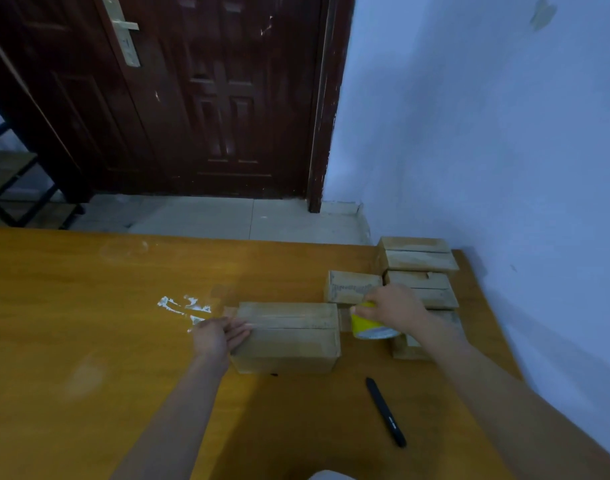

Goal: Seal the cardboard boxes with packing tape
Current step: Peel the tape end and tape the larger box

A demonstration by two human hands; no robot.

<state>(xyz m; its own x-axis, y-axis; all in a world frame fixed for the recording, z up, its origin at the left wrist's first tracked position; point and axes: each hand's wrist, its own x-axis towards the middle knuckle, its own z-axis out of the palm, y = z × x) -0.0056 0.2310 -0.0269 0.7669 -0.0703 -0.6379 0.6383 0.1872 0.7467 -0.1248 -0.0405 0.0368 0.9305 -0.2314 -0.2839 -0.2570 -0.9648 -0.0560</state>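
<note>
head view showed the left hand with fingers nearly straight, pressed flat against the left end of the nearest cardboard box, pinning what looked like a tape end there. the right hand had its fingers curled round a yellow-cored roll of packing tape, held just off the box's right end. a glossy strip seemed to lie along the box's top seam, so this run looked close to finished, with cutting left to do. the black utility knife lay on the wooden table, nearer the person. a cluster of other boxes sat behind by the wall; whether those were sealed could not be told.
</note>
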